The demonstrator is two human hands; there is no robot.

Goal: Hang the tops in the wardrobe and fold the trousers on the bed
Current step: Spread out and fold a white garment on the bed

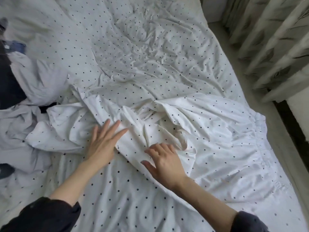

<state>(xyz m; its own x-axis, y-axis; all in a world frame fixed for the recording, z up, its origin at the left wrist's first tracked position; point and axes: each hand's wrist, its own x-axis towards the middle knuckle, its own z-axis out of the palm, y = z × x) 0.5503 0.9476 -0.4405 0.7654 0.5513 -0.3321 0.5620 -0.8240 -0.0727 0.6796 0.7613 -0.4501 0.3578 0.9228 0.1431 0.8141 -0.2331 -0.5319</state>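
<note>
The dotted white trousers (192, 131) lie crumpled near the bed's (133, 56) right edge, waistband rightward. The left hand (102, 144) presses flat, fingers straight; the right hand's (165, 163) fingers curl onto a fold. Folding seems underway; smoothing the legs likely comes next.

Both arms reach forward from the bottom of the view, and each has a dark sleeve pushed up near the elbow, so the forearms are bare. The left hand (102, 144) lies flat, palm down, with its fingers straight and spread a little, pointing up and to the right. The right hand (164, 160) is just beside it, a bit lower and to the right, also palm down. Its fingers are bent at the knuckles and its thumb sticks out to the left. The two hands are close but not touching, and the wrists are nearly straight
</note>
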